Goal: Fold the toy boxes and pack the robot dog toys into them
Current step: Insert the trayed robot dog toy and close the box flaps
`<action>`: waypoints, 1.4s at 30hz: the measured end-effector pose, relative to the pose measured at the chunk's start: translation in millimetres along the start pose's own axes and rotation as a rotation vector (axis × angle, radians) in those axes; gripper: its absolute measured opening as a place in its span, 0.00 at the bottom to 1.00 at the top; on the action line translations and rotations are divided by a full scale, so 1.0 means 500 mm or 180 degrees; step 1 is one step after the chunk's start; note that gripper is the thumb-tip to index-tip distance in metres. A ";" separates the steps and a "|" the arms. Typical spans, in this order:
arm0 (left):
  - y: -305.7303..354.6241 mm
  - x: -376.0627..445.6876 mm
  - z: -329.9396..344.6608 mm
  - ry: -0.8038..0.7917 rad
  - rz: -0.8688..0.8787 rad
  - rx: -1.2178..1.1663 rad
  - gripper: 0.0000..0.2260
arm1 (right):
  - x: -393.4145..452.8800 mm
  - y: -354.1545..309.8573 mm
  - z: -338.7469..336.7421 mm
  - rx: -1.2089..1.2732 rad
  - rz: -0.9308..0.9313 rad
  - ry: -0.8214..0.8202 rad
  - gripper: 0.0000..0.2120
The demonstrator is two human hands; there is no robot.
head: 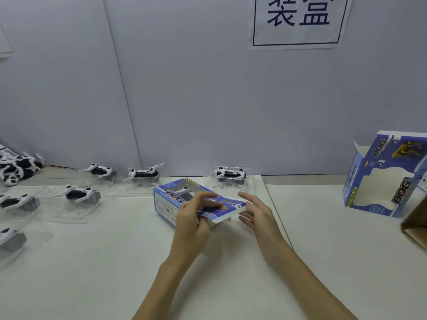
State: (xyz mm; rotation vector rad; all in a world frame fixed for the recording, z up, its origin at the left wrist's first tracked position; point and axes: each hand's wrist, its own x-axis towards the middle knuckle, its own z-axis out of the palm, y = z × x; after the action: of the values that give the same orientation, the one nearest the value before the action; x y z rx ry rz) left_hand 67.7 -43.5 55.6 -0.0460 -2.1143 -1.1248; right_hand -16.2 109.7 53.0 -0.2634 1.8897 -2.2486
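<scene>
A blue toy box (172,199) lies on its side at the middle of the white table, with a white robot dog visible through its window. My left hand (194,218) holds the box's near end, thumb and fingers on the flap. At the box's right end, my right hand (256,211) is held with fingers straight, touching the end flap. Another robot dog in a clear plastic tray (230,174) stands just behind the box.
Several robot dogs in clear trays (79,196) stand at the left, with a heap of loose dogs (16,167) at the far left. An opened blue box (388,179) stands at the right beside a brown carton (416,225). A white wall rises behind.
</scene>
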 end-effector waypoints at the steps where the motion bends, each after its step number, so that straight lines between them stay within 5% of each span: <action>1: 0.004 0.003 -0.003 0.0116 0.0003 -0.0199 0.26 | 0.001 0.000 -0.003 -0.0003 -0.0014 -0.0123 0.16; 5: 0.017 0.006 -0.015 0.0337 0.0038 -0.0632 0.24 | 0.004 -0.001 -0.002 0.0218 0.0046 -0.0397 0.15; 10: 0.018 0.010 -0.019 0.0447 0.0007 -0.1159 0.25 | -0.007 0.016 0.008 -0.1219 -0.0595 -0.0633 0.17; 15: 0.019 0.015 -0.023 0.0379 0.0093 -0.1467 0.20 | 0.001 0.027 0.012 -0.1515 -0.1206 0.0153 0.05; 17: 0.025 0.012 -0.016 0.0312 0.0302 -0.1114 0.15 | 0.000 0.017 0.009 -0.1398 -0.1399 0.0436 0.07; 21: 0.000 0.004 -0.012 0.0049 0.0899 0.0348 0.47 | -0.002 -0.024 -0.014 -0.1007 -0.1647 0.0900 0.10; 23: -0.010 0.004 -0.010 0.0097 0.1066 0.0518 0.51 | -0.004 -0.046 -0.032 -0.0846 -0.1718 0.0950 0.07; 26: -0.005 0.009 -0.009 0.0118 0.0593 -0.0124 0.52 | -0.021 -0.065 -0.039 -0.0721 -0.1835 0.0926 0.07; 29: -0.001 0.011 -0.010 0.0382 0.0582 -0.0520 0.49 | -0.039 -0.076 -0.023 -0.0543 -0.1969 0.0937 0.07; 33: 0.022 0.012 -0.011 0.0432 0.0273 -0.1323 0.32 | -0.058 -0.079 0.002 -0.0589 -0.2122 0.0867 0.06; 38: 0.027 0.010 -0.003 0.0309 -0.0131 -0.1619 0.24 | -0.059 -0.056 0.014 -0.1014 -0.2153 0.0280 0.26; 42: 0.027 0.010 -0.001 0.0128 -0.0349 -0.1547 0.21 | -0.053 -0.043 0.021 -0.1004 -0.2204 -0.0089 0.29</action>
State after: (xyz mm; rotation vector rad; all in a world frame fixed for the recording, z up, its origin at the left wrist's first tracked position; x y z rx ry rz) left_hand 69.1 -37.1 68.2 -0.1343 -1.7816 -1.6684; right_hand 11.7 110.0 75.5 -1.1442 2.3990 -2.2579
